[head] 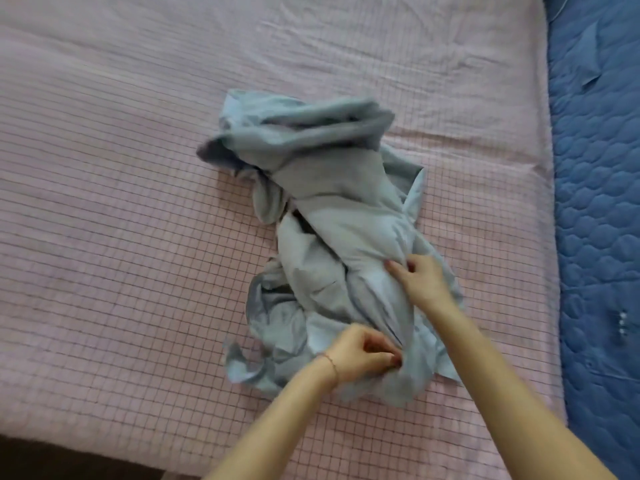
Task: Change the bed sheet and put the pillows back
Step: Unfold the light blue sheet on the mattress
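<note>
A crumpled light blue sheet (332, 209) lies bunched in a long heap on the pink checked mattress cover (121, 237). My left hand (360, 351) pinches a fold at the heap's near end, fingers curled into the cloth. My right hand (419, 278) grips the fabric a little farther up, on the right side of the heap. No pillows are in view.
A blue quilted cover (602, 202) runs along the right side of the pink bed. The bed's near edge (104, 441) meets a dark floor at the lower left. Wide pink surface stretches left of and beyond the heap.
</note>
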